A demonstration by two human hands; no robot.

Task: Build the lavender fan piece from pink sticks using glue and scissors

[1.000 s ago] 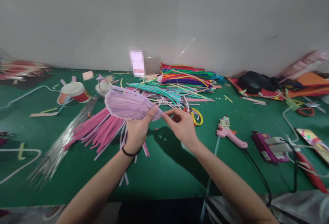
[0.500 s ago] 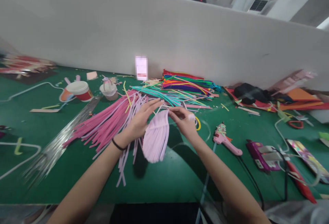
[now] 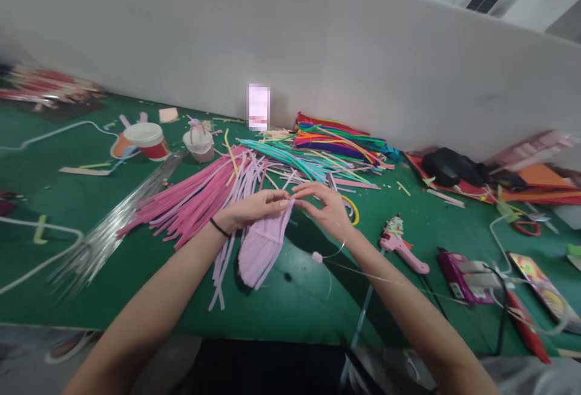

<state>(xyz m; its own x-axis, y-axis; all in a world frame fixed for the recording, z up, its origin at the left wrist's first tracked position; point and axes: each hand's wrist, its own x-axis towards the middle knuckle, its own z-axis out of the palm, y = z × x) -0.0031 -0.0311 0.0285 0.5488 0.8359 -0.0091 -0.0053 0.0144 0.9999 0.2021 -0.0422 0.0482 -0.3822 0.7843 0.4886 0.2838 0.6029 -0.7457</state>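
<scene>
A flat, leaf-shaped piece of pale lilac pipe cleaners (image 3: 263,250) hangs tilted above the green table, its narrow end up. My left hand (image 3: 254,208) pinches that narrow end from the left, thumb and fingers closed. Meeting it there, my right hand (image 3: 327,208) has its thumb and fingertips closed on the same tip. A small pale pink lump (image 3: 317,257) on a thin clear strand dangles below my right wrist. Pink pipe cleaners (image 3: 181,207) lie fanned out behind my left forearm, with loose lilac ones (image 3: 222,268) beside them.
A pink glue gun (image 3: 403,250) lies to the right, near a purple power strip (image 3: 458,277) with cables and a phone (image 3: 542,286). Multicoloured pipe cleaners (image 3: 338,144) are heaped by the grey partition (image 3: 181,38). A paper cup (image 3: 147,141) and silver strips (image 3: 118,225) are left.
My left hand has closed from spread fingers onto the narrow end of the lilac piece, which now tilts more to the left. The pink lump has dropped below my right wrist.
</scene>
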